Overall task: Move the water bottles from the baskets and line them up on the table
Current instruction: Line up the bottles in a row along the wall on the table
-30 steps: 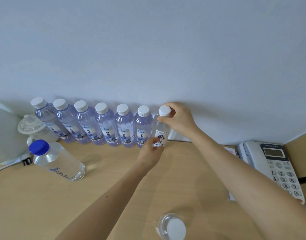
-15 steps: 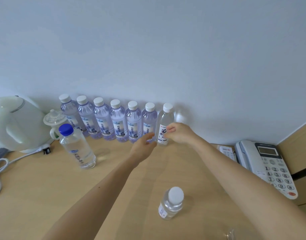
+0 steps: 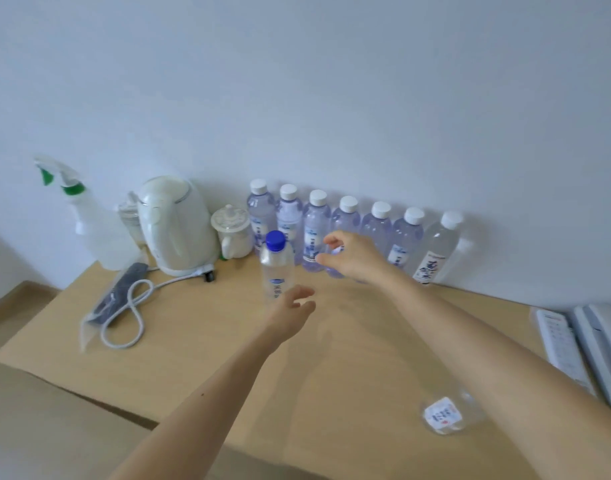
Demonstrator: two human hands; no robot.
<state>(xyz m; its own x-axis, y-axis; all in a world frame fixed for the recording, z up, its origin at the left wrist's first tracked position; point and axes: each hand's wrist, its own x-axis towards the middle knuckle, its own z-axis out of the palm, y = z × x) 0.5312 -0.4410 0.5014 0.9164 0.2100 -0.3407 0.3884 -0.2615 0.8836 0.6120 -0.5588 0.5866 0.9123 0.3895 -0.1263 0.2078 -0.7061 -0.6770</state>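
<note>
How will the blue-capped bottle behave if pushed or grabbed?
The blue-capped bottle stands tall on a narrow base, so a push near the cap would likely tip it. Its body is round, so once down it would probably roll. The clear thin-looking plastic may flex under a firm squeeze; fill level is hard to tell.

Wooden table (image 3: 193,341) carries a bottle row (image 3: 380,226), kettle (image 3: 175,226), telephone (image 3: 605,344)
</note>
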